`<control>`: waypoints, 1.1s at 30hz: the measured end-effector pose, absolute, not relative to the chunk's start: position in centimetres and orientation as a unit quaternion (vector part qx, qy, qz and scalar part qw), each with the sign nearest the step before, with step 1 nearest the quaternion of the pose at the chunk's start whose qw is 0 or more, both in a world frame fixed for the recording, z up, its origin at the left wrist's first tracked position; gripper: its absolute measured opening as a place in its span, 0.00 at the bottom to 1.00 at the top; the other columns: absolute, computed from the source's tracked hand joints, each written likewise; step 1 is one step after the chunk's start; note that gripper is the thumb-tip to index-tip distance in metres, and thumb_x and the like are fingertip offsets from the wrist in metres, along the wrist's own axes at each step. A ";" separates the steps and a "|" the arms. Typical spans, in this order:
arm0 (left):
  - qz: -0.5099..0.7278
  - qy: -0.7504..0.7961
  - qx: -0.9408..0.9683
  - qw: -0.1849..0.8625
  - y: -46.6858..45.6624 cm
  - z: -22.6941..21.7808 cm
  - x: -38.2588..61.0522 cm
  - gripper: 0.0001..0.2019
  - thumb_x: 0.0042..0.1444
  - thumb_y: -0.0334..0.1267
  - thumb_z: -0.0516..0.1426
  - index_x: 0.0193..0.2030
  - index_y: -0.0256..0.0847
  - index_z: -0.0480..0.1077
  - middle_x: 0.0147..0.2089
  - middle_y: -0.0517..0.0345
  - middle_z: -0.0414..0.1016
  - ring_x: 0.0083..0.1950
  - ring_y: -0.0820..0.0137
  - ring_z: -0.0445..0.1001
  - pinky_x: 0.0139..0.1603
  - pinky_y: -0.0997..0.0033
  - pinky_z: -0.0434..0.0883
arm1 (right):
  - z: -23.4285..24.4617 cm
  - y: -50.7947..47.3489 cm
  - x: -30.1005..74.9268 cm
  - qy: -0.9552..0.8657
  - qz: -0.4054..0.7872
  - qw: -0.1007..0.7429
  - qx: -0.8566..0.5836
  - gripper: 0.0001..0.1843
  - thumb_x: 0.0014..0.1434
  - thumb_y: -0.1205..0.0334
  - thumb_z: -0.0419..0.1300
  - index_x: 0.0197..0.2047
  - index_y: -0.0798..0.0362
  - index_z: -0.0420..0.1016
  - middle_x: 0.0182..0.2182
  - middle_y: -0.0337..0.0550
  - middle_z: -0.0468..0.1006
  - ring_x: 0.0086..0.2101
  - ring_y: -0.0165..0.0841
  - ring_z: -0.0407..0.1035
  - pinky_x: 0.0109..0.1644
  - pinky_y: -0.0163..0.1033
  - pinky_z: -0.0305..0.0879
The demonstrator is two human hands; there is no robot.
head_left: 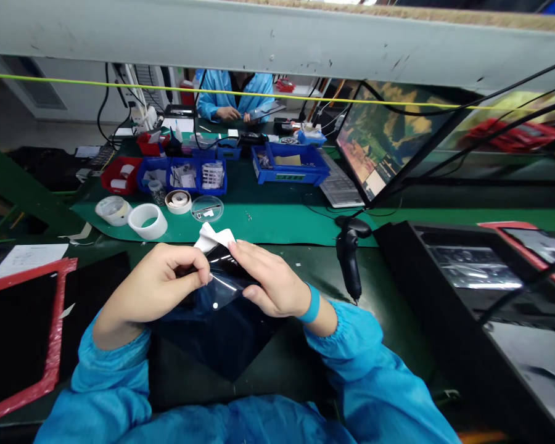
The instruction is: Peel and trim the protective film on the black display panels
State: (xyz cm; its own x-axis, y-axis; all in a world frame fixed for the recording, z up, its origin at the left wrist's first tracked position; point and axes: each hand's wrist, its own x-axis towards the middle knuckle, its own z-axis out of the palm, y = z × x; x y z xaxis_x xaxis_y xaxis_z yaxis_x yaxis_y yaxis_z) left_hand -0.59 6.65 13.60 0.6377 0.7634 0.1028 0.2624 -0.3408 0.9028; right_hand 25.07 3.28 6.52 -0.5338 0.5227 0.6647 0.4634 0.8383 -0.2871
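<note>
A dark, glossy, thin panel (226, 345) is tilted in front of me, one corner towards my body. A clear film (226, 283) lies over its upper part, with bright reflections and a small white dot on it. My left hand (152, 280) is closed in a pinch at the film's left edge. On the right, my right hand (275, 280) grips the panel's upper right edge, fingers along the top and thumb on the near face. A crumpled white cloth (208, 237) sticks out behind the panel's top, between both hands; what holds it is hidden.
A black barcode scanner (349, 262) stands to the right, near a laptop (342, 179). Tape rolls (148, 222) and small parts bins (182, 176) line the back left. Red-edged panels (55, 333) lie left; black foam (444, 320) sits right. A co-worker (235, 92) sits opposite.
</note>
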 end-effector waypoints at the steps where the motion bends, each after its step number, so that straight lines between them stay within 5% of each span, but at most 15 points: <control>1: 0.265 0.333 0.772 0.473 6.6 13.7 -0.6 0.09 0.60 0.32 0.61 0.28 0.38 0.78 0.26 0.60 0.79 0.27 0.74 0.74 0.29 0.80 0.69 | 6.4 3.0 25.2 -0.869 0.062 0.404 -0.278 0.38 0.80 0.44 0.45 0.82 0.58 0.47 0.71 0.62 0.69 0.71 0.43 0.64 0.74 0.52 0.67; 6: 0.302 0.330 0.754 0.481 6.5 14.0 -0.8 0.08 0.58 0.30 0.63 0.28 0.38 0.78 0.26 0.60 0.79 0.26 0.76 0.76 0.28 0.84 0.70 | 6.3 1.5 26.7 -0.846 0.131 0.429 -0.289 0.32 0.80 0.49 0.47 0.79 0.54 0.57 0.69 0.58 0.73 0.68 0.42 0.69 0.71 0.47 0.71; 12: 0.319 0.300 0.751 0.493 6.6 13.9 -0.7 0.09 0.58 0.25 0.63 0.28 0.38 0.78 0.26 0.61 0.80 0.27 0.77 0.77 0.29 0.87 0.71 | 5.8 2.7 30.2 -0.772 0.057 0.420 -0.473 0.18 0.77 0.57 0.56 0.62 0.52 0.80 0.54 0.52 0.86 0.54 0.42 0.82 0.59 0.47 0.80; 17: 0.312 0.275 0.758 0.503 6.6 13.7 -0.6 0.09 0.61 0.26 0.64 0.29 0.38 0.78 0.26 0.61 0.78 0.26 0.78 0.75 0.29 0.86 0.70 | 5.7 3.9 31.5 -0.696 -0.028 0.442 -0.565 0.18 0.73 0.56 0.61 0.60 0.53 0.82 0.60 0.59 0.80 0.60 0.50 0.76 0.64 0.59 0.76; 25: 0.286 0.268 0.757 0.522 6.6 13.3 -0.2 0.10 0.62 0.27 0.65 0.29 0.37 0.76 0.25 0.62 0.76 0.25 0.79 0.70 0.27 0.84 0.66 | 7.4 1.4 28.8 -0.735 0.151 0.479 -0.455 0.13 0.72 0.62 0.63 0.57 0.53 0.82 0.49 0.49 0.87 0.50 0.37 0.82 0.54 0.42 0.79; 33: 0.261 0.254 0.761 0.538 6.7 12.8 0.2 0.10 0.66 0.30 0.64 0.31 0.39 0.76 0.26 0.63 0.76 0.26 0.79 0.70 0.28 0.83 0.65 | 9.0 0.5 26.3 -0.743 0.195 0.524 -0.366 0.17 0.72 0.63 0.63 0.62 0.52 0.79 0.52 0.50 0.83 0.52 0.35 0.79 0.57 0.40 0.76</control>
